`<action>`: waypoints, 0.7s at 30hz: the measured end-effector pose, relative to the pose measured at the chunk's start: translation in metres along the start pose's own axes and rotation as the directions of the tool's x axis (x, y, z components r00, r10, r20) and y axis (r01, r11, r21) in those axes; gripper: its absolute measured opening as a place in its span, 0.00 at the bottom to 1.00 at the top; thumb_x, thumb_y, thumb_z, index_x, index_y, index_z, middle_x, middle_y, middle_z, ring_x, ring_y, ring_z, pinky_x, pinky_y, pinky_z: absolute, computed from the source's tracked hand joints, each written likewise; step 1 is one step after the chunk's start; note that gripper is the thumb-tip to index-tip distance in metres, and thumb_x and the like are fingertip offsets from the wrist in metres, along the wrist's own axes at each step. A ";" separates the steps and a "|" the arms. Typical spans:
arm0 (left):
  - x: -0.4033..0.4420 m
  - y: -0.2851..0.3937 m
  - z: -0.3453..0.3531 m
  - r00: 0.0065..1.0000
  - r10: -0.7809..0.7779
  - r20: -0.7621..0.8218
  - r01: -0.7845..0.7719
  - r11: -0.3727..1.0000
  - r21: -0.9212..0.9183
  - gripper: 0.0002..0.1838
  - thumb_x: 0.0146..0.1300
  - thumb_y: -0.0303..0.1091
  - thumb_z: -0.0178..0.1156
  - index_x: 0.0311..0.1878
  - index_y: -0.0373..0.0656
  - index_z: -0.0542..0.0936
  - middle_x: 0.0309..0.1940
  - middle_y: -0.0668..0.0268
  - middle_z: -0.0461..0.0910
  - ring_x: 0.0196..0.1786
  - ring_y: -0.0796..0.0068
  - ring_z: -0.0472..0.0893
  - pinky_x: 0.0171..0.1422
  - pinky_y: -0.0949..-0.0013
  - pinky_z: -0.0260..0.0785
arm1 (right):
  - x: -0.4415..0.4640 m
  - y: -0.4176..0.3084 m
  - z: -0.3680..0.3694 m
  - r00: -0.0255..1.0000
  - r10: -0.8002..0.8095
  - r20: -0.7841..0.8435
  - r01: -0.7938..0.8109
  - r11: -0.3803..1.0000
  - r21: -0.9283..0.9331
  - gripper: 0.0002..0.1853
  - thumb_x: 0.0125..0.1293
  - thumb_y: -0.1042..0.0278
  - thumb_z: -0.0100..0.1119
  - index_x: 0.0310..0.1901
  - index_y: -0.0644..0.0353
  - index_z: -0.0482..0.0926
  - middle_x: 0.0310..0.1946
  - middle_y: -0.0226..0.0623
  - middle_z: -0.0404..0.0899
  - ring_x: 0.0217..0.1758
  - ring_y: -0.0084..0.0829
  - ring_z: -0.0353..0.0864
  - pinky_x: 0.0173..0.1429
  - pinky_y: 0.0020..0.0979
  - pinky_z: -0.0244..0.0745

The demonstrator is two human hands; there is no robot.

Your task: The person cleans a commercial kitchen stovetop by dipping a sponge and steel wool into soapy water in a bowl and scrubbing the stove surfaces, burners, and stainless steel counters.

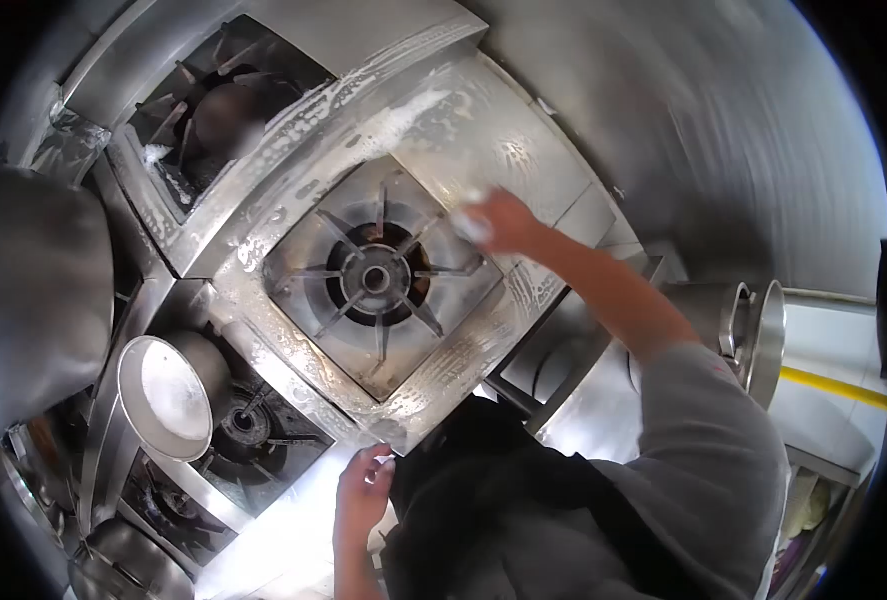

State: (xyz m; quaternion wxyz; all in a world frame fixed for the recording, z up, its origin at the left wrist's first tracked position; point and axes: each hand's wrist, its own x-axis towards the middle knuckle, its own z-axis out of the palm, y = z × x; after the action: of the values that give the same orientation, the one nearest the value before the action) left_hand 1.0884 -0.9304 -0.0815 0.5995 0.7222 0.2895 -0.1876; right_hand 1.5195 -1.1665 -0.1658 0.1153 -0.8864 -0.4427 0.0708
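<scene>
My right hand point(504, 222) is closed round a white cloth or sponge point(472, 225), blurred by motion, at the right corner of a square gas burner point(376, 280) with a star-shaped grate. White suds point(404, 118) streak the steel stove top around the burner. Near the stove's front edge, my left hand point(367, 482) has its fingers curled, and whether anything lies between them is too small to tell.
A pot with white foam point(176, 397) stands at the left beside a smaller burner point(247, 423). Another burner point(229, 115) lies at the upper left. A large steel vessel point(39, 295) is at the far left, and steel pots point(764, 340) stand at the right.
</scene>
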 end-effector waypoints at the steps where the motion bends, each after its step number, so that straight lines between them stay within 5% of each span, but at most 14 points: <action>1: -0.004 -0.003 -0.003 1.000 0.003 -0.009 -0.003 1.000 -0.004 0.14 0.63 0.27 0.64 0.53 0.43 0.81 0.44 0.64 0.84 0.35 0.72 0.80 0.40 0.69 0.73 | -0.019 0.003 0.003 0.987 -0.111 -0.116 0.117 0.992 0.046 0.17 0.57 0.54 0.65 0.46 0.50 0.82 0.35 0.45 0.84 0.45 0.49 0.82 0.58 0.48 0.73; 4: -0.011 -0.011 -0.007 0.999 0.015 -0.029 -0.014 1.000 0.024 0.15 0.64 0.27 0.64 0.53 0.45 0.81 0.45 0.65 0.84 0.36 0.71 0.80 0.41 0.68 0.74 | 0.041 0.004 -0.002 0.999 0.043 0.017 -0.042 0.998 -0.050 0.15 0.56 0.54 0.64 0.44 0.49 0.83 0.34 0.48 0.84 0.44 0.49 0.83 0.58 0.49 0.74; 8: -0.023 -0.018 -0.007 0.993 -0.034 -0.112 0.033 0.999 -0.010 0.14 0.64 0.27 0.64 0.53 0.46 0.81 0.43 0.65 0.84 0.35 0.72 0.80 0.41 0.69 0.74 | 0.191 -0.008 -0.005 0.979 0.133 -0.155 -0.102 0.976 0.191 0.18 0.55 0.56 0.64 0.48 0.48 0.84 0.37 0.49 0.84 0.42 0.50 0.84 0.58 0.47 0.75; 11: -0.032 -0.010 -0.008 0.990 -0.058 -0.132 0.058 0.998 -0.004 0.13 0.65 0.28 0.64 0.53 0.46 0.81 0.42 0.65 0.84 0.35 0.73 0.80 0.40 0.69 0.73 | 0.183 -0.023 -0.001 0.995 -0.042 -0.092 0.052 0.993 0.106 0.19 0.54 0.57 0.66 0.48 0.52 0.83 0.39 0.47 0.85 0.44 0.51 0.84 0.57 0.45 0.76; 15: -0.040 -0.023 -0.019 0.994 -0.024 -0.111 0.024 1.000 -0.005 0.13 0.65 0.30 0.64 0.53 0.44 0.82 0.41 0.65 0.84 0.34 0.75 0.78 0.39 0.71 0.72 | 0.146 0.021 -0.016 0.961 0.141 -0.240 -0.097 0.978 0.185 0.21 0.57 0.58 0.66 0.52 0.55 0.81 0.46 0.46 0.84 0.50 0.48 0.82 0.56 0.45 0.77; 17: -0.041 -0.015 -0.029 0.989 -0.086 -0.116 0.090 0.996 0.029 0.14 0.64 0.29 0.64 0.53 0.44 0.81 0.41 0.65 0.84 0.34 0.75 0.77 0.39 0.71 0.72 | 0.143 -0.001 -0.056 0.803 0.493 -0.335 -0.272 0.803 0.531 0.21 0.59 0.60 0.65 0.55 0.54 0.80 0.47 0.46 0.84 0.51 0.47 0.82 0.58 0.45 0.76; 18: -0.043 -0.013 -0.032 0.987 -0.049 -0.155 0.052 0.998 0.018 0.14 0.64 0.29 0.64 0.53 0.44 0.82 0.40 0.66 0.83 0.33 0.76 0.77 0.39 0.72 0.72 | 0.146 -0.015 -0.054 0.801 0.493 -0.339 -0.265 0.800 0.538 0.21 0.59 0.60 0.65 0.55 0.54 0.80 0.47 0.46 0.84 0.51 0.47 0.82 0.58 0.45 0.76; 21: -0.051 -0.019 -0.043 0.976 0.000 -0.218 0.007 1.000 0.029 0.14 0.64 0.28 0.64 0.53 0.44 0.82 0.39 0.68 0.83 0.32 0.78 0.76 0.37 0.73 0.71 | 0.173 -0.081 -0.022 0.978 0.092 -0.185 -0.027 0.944 0.328 0.19 0.59 0.62 0.66 0.52 0.56 0.79 0.44 0.47 0.84 0.52 0.46 0.82 0.57 0.44 0.77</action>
State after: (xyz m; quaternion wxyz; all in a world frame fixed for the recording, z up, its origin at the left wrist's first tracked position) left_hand 1.0341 -0.8959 -0.0554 0.5532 0.7466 0.3519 -0.1127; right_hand 1.5660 -0.9839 -0.1268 0.3005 -0.8710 -0.3844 0.0576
